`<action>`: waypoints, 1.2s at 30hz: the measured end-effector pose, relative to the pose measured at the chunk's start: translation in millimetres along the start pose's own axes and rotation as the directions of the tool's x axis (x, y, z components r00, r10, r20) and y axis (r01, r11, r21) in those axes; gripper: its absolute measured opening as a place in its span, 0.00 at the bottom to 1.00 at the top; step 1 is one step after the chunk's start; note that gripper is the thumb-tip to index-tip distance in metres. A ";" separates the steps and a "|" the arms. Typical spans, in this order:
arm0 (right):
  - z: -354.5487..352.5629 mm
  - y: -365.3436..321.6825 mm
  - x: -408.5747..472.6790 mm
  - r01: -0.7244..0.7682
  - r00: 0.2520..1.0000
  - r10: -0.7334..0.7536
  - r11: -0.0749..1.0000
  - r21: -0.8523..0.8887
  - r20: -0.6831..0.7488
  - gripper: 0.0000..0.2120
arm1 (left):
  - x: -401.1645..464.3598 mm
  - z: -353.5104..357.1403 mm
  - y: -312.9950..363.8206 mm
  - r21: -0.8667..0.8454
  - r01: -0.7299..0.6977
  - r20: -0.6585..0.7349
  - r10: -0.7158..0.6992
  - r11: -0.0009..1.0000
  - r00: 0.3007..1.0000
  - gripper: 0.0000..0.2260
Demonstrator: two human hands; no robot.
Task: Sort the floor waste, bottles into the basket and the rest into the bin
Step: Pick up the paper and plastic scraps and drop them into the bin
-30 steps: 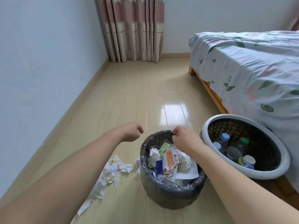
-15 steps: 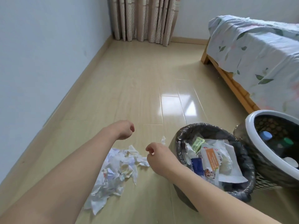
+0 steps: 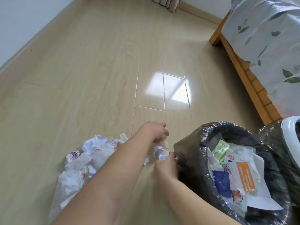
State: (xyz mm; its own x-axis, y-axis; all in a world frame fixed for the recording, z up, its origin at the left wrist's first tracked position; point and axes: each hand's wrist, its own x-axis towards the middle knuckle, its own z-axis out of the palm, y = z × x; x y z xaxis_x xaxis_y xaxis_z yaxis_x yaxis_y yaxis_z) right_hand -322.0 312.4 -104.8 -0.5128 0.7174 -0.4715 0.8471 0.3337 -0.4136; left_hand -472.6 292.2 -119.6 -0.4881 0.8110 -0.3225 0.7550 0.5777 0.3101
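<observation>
A heap of crumpled white paper and plastic wrappers (image 3: 84, 161) lies on the wood floor at lower left. My left hand (image 3: 155, 131) reaches over the heap and pinches a small crumpled tissue (image 3: 165, 142). My right hand (image 3: 165, 166) sits just below, fingers curled round another crumpled white scrap (image 3: 159, 151). Right of both hands stands the bin (image 3: 191, 153), lined with a black bag and filled with packets and paper. The white rim of the bottle basket (image 3: 289, 127) shows at the right edge; its inside is out of view.
A bed with a wooden frame (image 3: 243, 73) and a leaf-print sheet (image 3: 267, 38) runs along the right. Curtain hems (image 3: 167, 4) hang at the top. A white wall (image 3: 24, 18) borders the left. Pale wood floor (image 3: 113, 70) stretches ahead of the heap.
The view has tilted down and swung left. Both hands moved from near the bin's rim down to the scraps beside the bin and closed on crumpled pieces.
</observation>
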 end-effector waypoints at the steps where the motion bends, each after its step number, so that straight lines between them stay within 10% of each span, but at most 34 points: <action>1: 2.9 -0.4 2.9 -0.004 1.000 0.004 1.000 -0.010 -0.007 0.19 | 2.8 2.2 -1.2 0.014 -0.006 -0.018 0.006 1.000 1.000 0.18; 10: 15.0 -25.0 37.4 0.101 0.993 -0.109 0.986 -0.134 -0.055 0.05 | -14.3 16.5 -50.7 0.012 0.234 -0.082 -0.232 0.972 0.969 0.09; 18: -0.5 -47.8 9.2 0.273 0.960 -0.265 0.958 -0.088 0.085 0.13 | -63.3 10.8 -68.9 0.283 0.375 -0.067 -0.372 0.883 0.926 0.13; 22: -36.0 -62.0 -14.7 0.372 0.925 -0.373 0.928 0.023 0.076 0.12 | -96.0 -5.4 -74.5 -0.096 0.511 -0.090 -0.518 0.854 0.850 0.10; 27: -121.9 -71.4 -39.8 0.524 0.851 -0.524 0.841 0.136 -0.042 0.11 | -139.0 -64.4 -31.9 -0.599 0.347 -0.179 -0.543 0.722 0.820 0.03; 36: -280.7 2.9 -31.0 0.574 0.810 -0.564 0.819 0.017 -0.159 0.07 | -133.2 -178.0 129.1 -0.710 0.024 -0.331 -0.363 0.704 0.871 0.03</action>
State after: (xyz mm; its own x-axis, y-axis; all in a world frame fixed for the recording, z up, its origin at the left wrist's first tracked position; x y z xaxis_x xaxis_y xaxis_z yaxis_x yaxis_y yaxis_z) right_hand -264.5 462.8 127.3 -0.8714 0.4900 -0.0249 0.3970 0.6744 -0.6226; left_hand -388.1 275.2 122.6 -0.8443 0.5269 -0.0979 0.2089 0.4918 0.8453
